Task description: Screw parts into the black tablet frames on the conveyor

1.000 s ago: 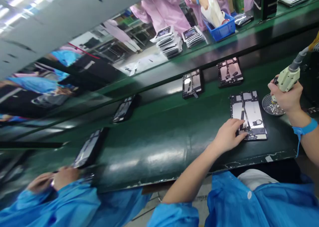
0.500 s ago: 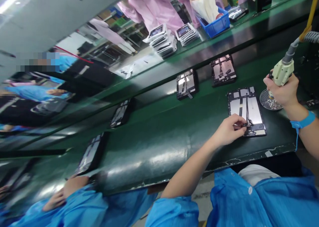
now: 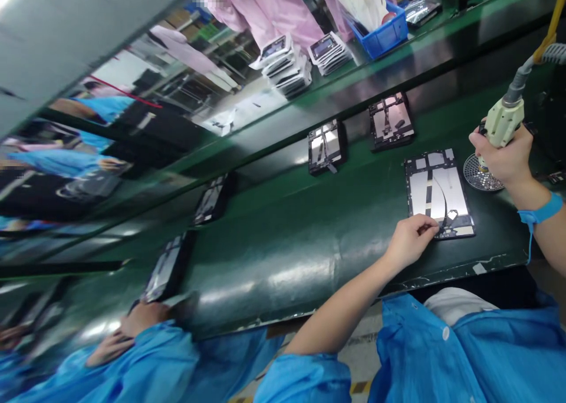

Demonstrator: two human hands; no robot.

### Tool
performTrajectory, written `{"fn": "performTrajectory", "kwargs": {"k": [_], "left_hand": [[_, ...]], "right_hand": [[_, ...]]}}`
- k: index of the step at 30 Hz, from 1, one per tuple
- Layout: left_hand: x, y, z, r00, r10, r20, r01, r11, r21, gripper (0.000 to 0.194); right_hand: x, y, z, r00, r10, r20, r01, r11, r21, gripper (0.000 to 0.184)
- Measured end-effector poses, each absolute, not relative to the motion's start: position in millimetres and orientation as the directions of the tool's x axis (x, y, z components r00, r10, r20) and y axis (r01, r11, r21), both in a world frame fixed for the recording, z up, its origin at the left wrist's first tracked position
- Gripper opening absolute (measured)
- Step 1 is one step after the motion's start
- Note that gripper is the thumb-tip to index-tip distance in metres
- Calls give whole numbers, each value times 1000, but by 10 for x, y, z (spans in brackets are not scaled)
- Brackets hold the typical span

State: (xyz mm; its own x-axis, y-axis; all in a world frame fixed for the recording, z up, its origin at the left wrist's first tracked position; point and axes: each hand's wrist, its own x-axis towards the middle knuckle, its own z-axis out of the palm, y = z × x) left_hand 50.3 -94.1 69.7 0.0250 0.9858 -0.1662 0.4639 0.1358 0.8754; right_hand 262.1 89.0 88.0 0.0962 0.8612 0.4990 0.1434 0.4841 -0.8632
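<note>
An opened tablet [image 3: 418, 185] lies on the green bench in front of me, its silvery inside facing up. My left hand [image 3: 412, 238] is at its lower left corner, thumb and fingers pinched on the lower end of a thin black ribbon cable [image 3: 444, 200]. That cable bows up away from the tablet's middle. My right hand [image 3: 506, 158] grips a pale green electric screwdriver [image 3: 504, 120], pointing down. Its tip is over a round perforated metal screw tray [image 3: 473, 176] beside the tablet; whether it touches is hard to see.
Further opened tablets [image 3: 325, 147] [image 3: 391, 120] rest behind on the bench [image 3: 283, 232]. Stacked devices [image 3: 287, 67] and a blue bin [image 3: 382, 35] stand on the far ledge. At left, a co-worker's hands [image 3: 141, 320] are near another tablet [image 3: 165, 267].
The black ribbon cable, straight along the tablet before, now bows with its lower end at my left fingers. The left hand has shifted slightly down. My right hand still holds the screwdriver over the tray.
</note>
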Motion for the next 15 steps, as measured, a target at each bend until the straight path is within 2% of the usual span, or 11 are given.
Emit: {"fn": "performTrajectory", "kwargs": {"k": [3,6,11,15], "left_hand": [[465,-978,672,148,989,-17,561,-70,825,12],[381,-1004,658,279,959,51,596,-214,774,15],[250,-1013,633,433,899,69,632,-357,688,26],[243,-1030,605,426,899,100,650,-382,657,31]], "right_hand": [[2620,890,879,86,864,497,151,481,-863,26],[2608,881,890,87,865,494,153,478,-865,27],[2598,863,906,74,875,479,155,464,-872,24],[2608,860,909,62,871,487,156,473,-867,22]]}}
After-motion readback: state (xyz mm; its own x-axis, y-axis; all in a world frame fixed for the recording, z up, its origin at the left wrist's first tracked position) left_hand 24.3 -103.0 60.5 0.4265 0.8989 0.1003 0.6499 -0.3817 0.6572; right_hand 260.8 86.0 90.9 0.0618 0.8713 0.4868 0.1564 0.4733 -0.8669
